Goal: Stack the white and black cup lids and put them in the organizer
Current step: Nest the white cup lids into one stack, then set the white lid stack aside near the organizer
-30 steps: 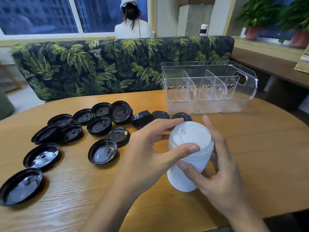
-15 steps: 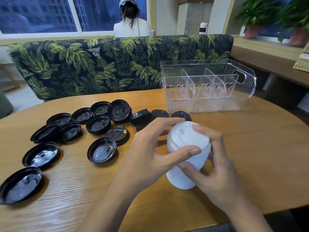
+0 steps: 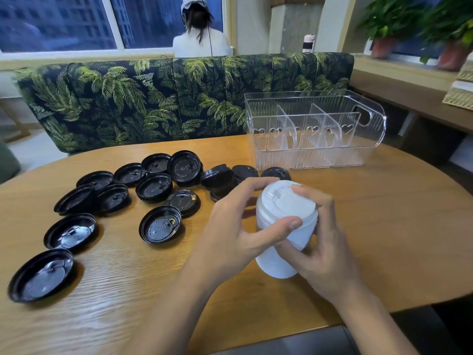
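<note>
Tall stack of white plastic cup lids (image 3: 285, 226) upright on the round wooden table (image 3: 384, 226), my left hand (image 3: 230, 237) and right hand (image 3: 322, 249) both curled around it (thumbs in front). Loose black plastic lids (image 3: 158, 224) spread left; clear plastic divided organizer (image 3: 314, 129) behind

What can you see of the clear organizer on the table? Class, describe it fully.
The organizer is a long clear plastic bin with ribbed walls, a rounded right end with a handle cut-out, upright dividers forming compartments, and heart-shaped cut-outs along a lower front panel. It stands upright on the wooden table, looks empty, and black lids lie just in front of it.
</note>
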The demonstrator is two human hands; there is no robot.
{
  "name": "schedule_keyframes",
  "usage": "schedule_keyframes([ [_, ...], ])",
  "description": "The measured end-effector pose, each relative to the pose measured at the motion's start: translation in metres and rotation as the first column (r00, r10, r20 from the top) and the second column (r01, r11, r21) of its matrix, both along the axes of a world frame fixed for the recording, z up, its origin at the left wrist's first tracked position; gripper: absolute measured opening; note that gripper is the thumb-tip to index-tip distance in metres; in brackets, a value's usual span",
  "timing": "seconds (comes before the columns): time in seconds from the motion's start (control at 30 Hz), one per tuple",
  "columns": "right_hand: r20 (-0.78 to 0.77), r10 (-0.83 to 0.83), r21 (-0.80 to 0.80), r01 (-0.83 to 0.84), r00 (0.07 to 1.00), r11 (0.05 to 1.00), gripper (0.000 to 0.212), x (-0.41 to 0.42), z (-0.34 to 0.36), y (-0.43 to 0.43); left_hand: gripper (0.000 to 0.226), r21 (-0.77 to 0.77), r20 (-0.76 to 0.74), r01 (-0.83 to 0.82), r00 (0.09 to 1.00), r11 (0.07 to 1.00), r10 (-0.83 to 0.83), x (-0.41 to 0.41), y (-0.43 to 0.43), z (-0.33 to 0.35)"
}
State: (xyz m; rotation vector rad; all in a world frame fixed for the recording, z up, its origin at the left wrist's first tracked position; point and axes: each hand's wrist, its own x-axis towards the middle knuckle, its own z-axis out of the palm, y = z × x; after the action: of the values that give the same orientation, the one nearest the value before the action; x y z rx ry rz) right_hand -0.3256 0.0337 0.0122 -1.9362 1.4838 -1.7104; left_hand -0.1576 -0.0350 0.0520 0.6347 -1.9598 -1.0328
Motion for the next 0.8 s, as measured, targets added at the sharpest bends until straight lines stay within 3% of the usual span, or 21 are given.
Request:
schedule_keyframes([
  [0.23, -0.051, -0.006, 0.119, 0.012, 0.999, 0.993, 0.082, -0.001, 0.005, 0.007, 0.067, 0.018, 0.024, 0.046, 0.999, 0.999, -0.047, 0.005, 0.006, -0.016],
  [0.47, -0.053, -0.062, 0.155, 0.070, 0.997, 0.985, 0.085, 0.003, 0.008, 0.016, 0.069, -0.063, 0.144, 0.065, 0.988, 0.996, -0.055, 0.017, 0.013, -0.029],
  [0.67, -0.063, -0.164, 0.182, 0.173, 0.984, 0.968, 0.088, -0.005, 0.009, 0.024, 0.054, -0.286, 0.409, -0.098, 0.887, 0.953, 0.214, 0.051, 0.009, -0.065],
  [0.8, -0.098, -0.250, 0.183, 0.265, 0.963, 0.947, 0.088, -0.020, 0.012, 0.028, 0.042, -0.361, 0.517, -0.091, 0.809, 0.928, 0.280, 0.043, 0.009, -0.065],
])
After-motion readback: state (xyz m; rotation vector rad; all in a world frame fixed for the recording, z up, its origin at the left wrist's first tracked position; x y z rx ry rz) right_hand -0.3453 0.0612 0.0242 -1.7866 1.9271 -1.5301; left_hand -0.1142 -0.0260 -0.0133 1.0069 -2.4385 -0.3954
